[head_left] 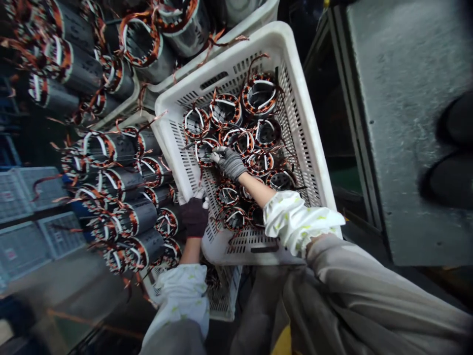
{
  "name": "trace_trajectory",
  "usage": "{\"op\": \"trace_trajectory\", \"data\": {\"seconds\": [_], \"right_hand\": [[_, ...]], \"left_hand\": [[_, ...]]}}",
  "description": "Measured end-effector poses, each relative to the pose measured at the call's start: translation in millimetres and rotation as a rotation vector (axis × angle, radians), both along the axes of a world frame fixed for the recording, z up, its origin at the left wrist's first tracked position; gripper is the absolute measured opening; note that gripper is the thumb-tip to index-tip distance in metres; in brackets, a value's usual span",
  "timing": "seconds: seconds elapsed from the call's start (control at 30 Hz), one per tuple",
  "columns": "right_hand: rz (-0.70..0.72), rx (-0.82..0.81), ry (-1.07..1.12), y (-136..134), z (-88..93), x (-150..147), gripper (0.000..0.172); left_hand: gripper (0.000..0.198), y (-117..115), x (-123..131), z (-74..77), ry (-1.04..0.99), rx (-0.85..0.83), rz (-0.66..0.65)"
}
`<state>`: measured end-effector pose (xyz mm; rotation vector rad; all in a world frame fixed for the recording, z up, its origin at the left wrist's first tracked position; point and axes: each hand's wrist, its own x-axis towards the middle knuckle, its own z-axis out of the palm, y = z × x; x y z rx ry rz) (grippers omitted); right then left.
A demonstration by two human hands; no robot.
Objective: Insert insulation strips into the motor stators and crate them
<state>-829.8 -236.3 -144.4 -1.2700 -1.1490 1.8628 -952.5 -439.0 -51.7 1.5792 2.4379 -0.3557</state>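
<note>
Pale gray boxes [22, 246] stand at the far left. Right of them, metal cylinders [138, 217] with copper wire at their ends lie in stacked rows. The left hand [194, 213], in a dark glove with light fingertips, lies over the near left rim of a white slotted crate [310, 123]; whether it grips the rim I cannot tell. Inside the crate, copper-wound rings stand close together, their open ends up. The right hand [231, 163], in a gray striped glove, reaches in from the near right, fingertips bent at the edge of a ring [203, 153] by the left wall; whether they pinch it I cannot tell. Farther right is a gray metal surface [402, 133] bearing dark round shapes [454, 177].
</note>
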Motion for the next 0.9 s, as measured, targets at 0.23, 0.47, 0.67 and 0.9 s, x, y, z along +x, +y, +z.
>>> {"op": "trace_trajectory", "data": {"seconds": [0.23, 0.47, 0.67, 0.9], "right_hand": [[0.188, 0.063, -0.218, 6.2, -2.1, -6.4, 0.026], [0.197, 0.088, -0.280, 8.7, -1.8, -6.1, 0.023], [-0.011, -0.121, 0.110, 16.4, 24.6, 10.4, 0.024], [-0.121, -0.047, 0.292, 3.6, 113.4, 148.0, 0.049]], "left_hand": [[0.032, -4.5, -4.0, -4.2, -0.056, 0.072, -0.054], [0.032, -5.3, -1.6, -4.8, -0.069, 0.074, -0.026], [0.039, 0.7, -2.1, -3.6, 0.018, -0.004, 0.012], [0.035, 19.7, 53.6, 15.6, -0.068, 0.278, 0.101]]}}
